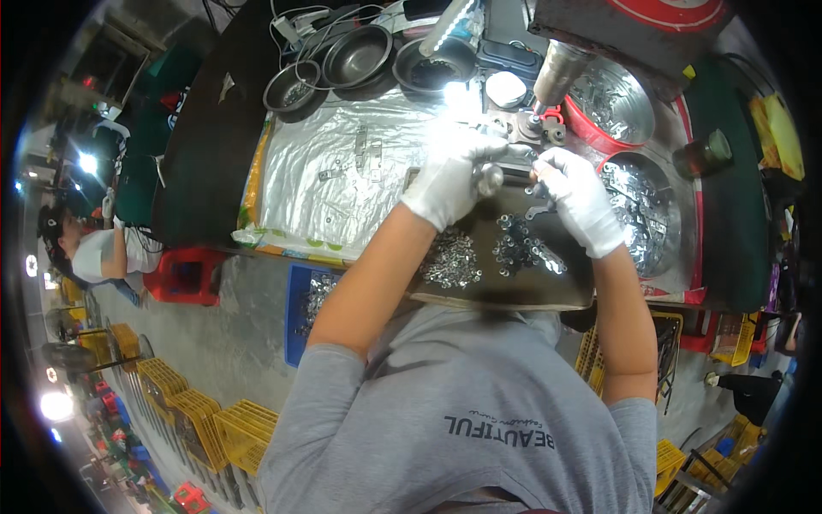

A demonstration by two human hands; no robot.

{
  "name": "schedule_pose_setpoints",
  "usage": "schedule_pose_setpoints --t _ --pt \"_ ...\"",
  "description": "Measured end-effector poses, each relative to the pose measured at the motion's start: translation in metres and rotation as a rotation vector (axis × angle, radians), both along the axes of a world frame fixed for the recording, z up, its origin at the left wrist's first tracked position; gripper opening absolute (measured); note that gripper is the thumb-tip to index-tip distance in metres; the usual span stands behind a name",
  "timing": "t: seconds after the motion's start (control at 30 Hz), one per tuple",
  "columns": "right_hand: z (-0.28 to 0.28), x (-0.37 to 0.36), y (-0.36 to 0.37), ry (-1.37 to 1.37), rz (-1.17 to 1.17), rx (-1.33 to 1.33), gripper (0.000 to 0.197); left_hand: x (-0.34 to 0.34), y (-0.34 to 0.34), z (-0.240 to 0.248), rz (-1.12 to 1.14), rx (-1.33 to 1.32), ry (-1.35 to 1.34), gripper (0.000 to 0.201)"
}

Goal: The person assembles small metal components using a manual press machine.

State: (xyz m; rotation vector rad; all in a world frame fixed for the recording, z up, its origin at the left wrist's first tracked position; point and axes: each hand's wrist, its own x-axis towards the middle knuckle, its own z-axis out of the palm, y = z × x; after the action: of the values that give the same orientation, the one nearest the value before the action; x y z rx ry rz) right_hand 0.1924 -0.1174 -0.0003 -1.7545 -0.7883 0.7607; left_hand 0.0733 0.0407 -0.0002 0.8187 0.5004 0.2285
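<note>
The left hand (449,176) curls beside a round knob (489,180); the right hand (580,199) bends its fingertips together (what they pinch, I cannot tell). A metal part (538,210) lies just by the right hand, above the tray's (492,289) piles (452,261). Beyond stand the press (561,73) and bowls (358,58).

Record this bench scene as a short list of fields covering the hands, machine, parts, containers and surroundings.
Left hand: white-gloved, near the machine; grip unclear in the glare
Right hand: white-gloved, near the machine; grip unclear
Tray: dark, holding piles of small metal parts
Silvery sheet: left of the tray, with a few metal pieces on it
Bowls: three, metal, beyond the sheet
Tubs: two, round, at right, holding metal parts
Surroundings: blue bin, yellow crates
</note>
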Motion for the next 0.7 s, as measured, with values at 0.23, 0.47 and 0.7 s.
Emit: schedule_pose_setpoints --t 0.23,0.47,0.7 --pt "0.008 0.027 0.011 0.124 -0.103 -0.043 0.021 0.045 0.024 -0.013 -0.100 -0.121 -0.062 0.017" --pt "-0.003 0.044 0.024 0.169 -0.121 0.025 0.017 0.061 0.035 -0.019 -0.052 -0.056 -0.056 0.017" --pt "0.000 0.046 0.032 0.276 -0.173 0.023 0.017 0.067 0.040 -0.028 -0.066 0.097 -0.037 0.026"
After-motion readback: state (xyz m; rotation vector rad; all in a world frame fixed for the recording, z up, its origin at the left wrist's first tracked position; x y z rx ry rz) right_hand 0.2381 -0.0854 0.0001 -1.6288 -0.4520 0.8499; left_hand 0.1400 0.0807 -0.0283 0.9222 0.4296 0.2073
